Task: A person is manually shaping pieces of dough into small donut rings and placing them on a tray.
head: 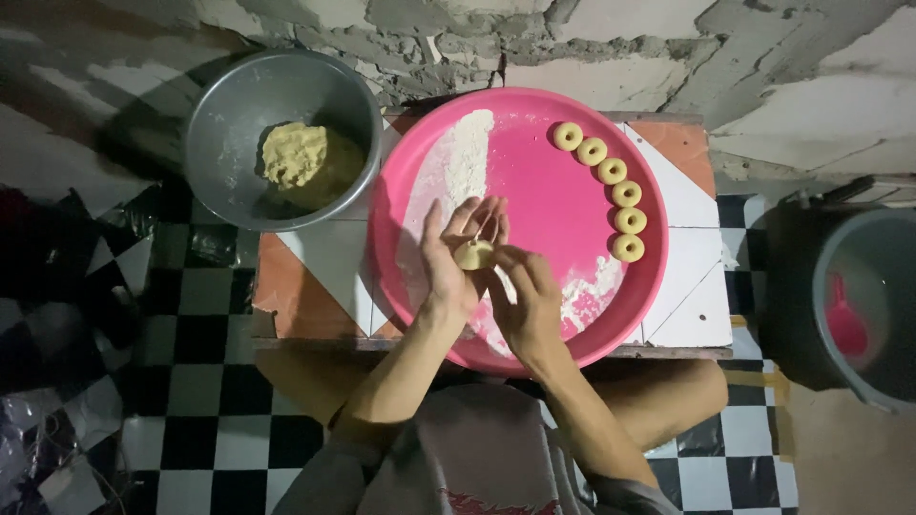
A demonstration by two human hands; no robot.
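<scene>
My left hand [456,256] holds a small pale dough ball [473,254] in its fingers above the big round pink tray [534,195]. My right hand [528,303] touches the same ball from the right with its fingertips. Several ring-shaped dough pieces [611,191] lie in a curved row along the tray's right side. White flour [458,162] is spread over the tray's left part and near its front.
A grey metal bowl [239,105] holding a lump of yellow dough [294,153] stands left of the tray. The tray rests on a low tiled stand [692,277]. A grey bucket [863,305] with a pink scoop is at the right. A rough wall runs behind.
</scene>
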